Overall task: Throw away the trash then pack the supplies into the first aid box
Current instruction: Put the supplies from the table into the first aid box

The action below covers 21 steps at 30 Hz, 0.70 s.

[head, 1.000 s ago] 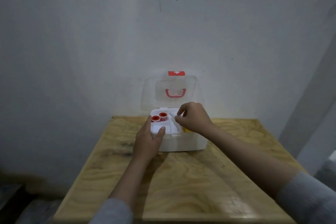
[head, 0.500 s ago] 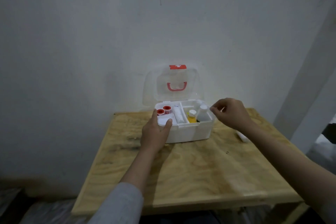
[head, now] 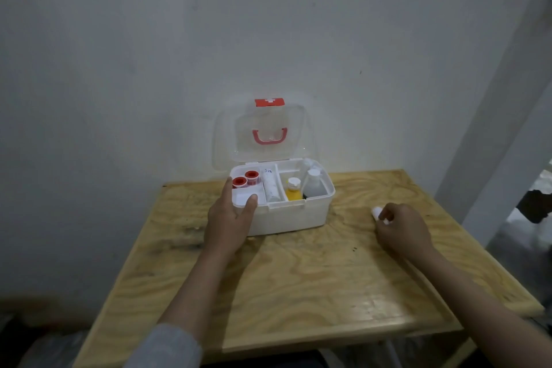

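Observation:
A white first aid box (head: 298,215) stands open at the back of the wooden table, its clear lid (head: 263,134) with a red handle leaning upright against the wall. Inside lie two red-capped tape rolls (head: 245,179), a white tube (head: 271,187), a yellow bottle (head: 293,190) and a clear bottle (head: 313,184). My left hand (head: 231,218) rests on the box's front left corner, thumb over the rim. My right hand (head: 401,225) lies on the table to the right of the box, fingers curled around a small white item (head: 377,213), partly hidden.
The wooden table (head: 298,287) stands against a grey wall. A white post (head: 501,116) rises at the right, with a dark object (head: 534,206) and floor clutter beyond it. Dark floor shows at the lower left.
My right hand has left the box, moved right and down to the tabletop, and closed on the small white item. My left hand stays on the box corner. The view has shifted.

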Motion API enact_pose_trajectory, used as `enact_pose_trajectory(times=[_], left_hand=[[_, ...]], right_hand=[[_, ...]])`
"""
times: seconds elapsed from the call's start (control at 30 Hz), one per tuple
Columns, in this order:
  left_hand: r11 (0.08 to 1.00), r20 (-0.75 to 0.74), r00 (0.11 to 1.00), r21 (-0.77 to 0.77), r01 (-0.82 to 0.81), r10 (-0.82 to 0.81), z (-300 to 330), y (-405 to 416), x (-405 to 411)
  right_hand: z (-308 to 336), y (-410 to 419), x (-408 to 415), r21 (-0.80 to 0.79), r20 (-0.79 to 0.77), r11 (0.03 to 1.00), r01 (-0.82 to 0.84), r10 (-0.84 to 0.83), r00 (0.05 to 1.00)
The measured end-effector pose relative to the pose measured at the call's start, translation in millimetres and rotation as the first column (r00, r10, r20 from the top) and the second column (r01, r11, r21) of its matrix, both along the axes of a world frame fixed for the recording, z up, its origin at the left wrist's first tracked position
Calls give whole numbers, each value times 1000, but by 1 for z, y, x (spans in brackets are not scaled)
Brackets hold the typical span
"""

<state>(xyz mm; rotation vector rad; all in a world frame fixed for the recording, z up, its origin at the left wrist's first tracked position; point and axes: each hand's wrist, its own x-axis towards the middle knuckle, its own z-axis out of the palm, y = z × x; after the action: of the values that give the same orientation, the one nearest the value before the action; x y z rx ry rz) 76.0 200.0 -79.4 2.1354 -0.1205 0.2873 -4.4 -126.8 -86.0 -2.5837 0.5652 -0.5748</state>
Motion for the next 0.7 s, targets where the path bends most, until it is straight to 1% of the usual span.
enact_pose_trajectory(times=[0.1,0.13,0.23,0.3,0.33,0.4,0.47,0.53,0.6,0.7], left_hand=[[1000,11,1000,-28,-10,10,0,-3,-1],[999,20,1000,-35,-13,13,0,-3,-1],[999,38,999,-52,-16,18,2,-4,-3],[998,38,999,-57,-16,19,5,-5,-5],[998,34,999,-59,-18,20,7,-6,-6],[997,19,1000,-76,-17,18,8,-7,-8],[995,2,1000,-99,1,-1,9,-6,-9],[992,-4,999,-123,38,-38,11,-4,-11],[989,10,997,-126,77,-76,14,-1,-13],[985,12,995,-141,98,-97,22,0,-18]], right_hand=[[3,-3,0,-8,20,1000,5,-5,1000],[8,-2,0,-19,50,1000,8,-7,999],[38,10,-2,-58,266,998,-39,53,962],[67,30,-1,-34,428,984,-176,174,887],[81,42,0,-29,483,965,-262,243,841],[104,68,5,-50,516,912,-407,372,771],[118,93,16,-77,457,849,-523,496,738],[128,118,31,-105,340,784,-612,607,718],[134,140,48,-151,200,714,-684,700,686],[132,164,74,-164,-44,594,-787,793,608]])
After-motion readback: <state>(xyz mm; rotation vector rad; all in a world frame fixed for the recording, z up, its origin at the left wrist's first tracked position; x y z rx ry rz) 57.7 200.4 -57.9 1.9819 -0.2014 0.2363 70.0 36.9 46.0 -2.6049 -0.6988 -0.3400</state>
